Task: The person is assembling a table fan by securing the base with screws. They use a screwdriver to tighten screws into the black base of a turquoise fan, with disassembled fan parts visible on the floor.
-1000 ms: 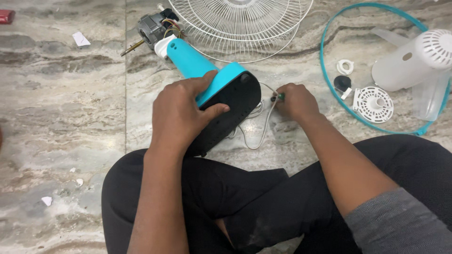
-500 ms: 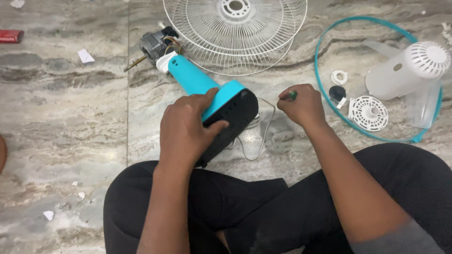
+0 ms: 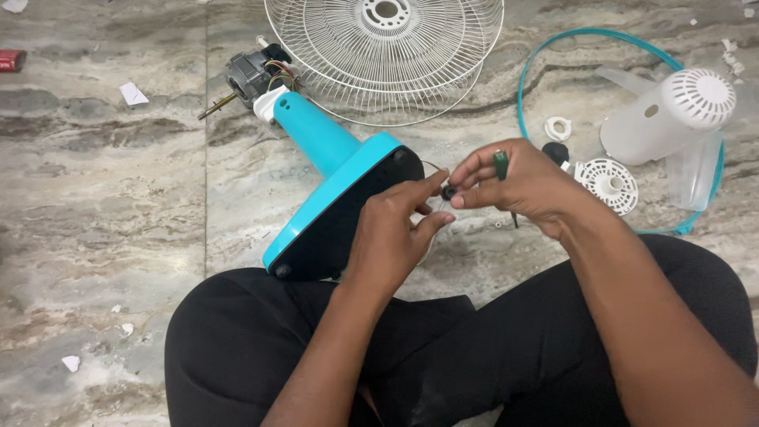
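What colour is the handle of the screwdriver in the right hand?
Green; the screwdriver shows in the head view.

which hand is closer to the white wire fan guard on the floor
Right. The right hand sits just below the guard; the left hand is lower, nearer the lap.

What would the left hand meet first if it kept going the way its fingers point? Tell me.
The left hand points up and right, so it would probably first meet the small dark part at the right hand; depth is unclear.
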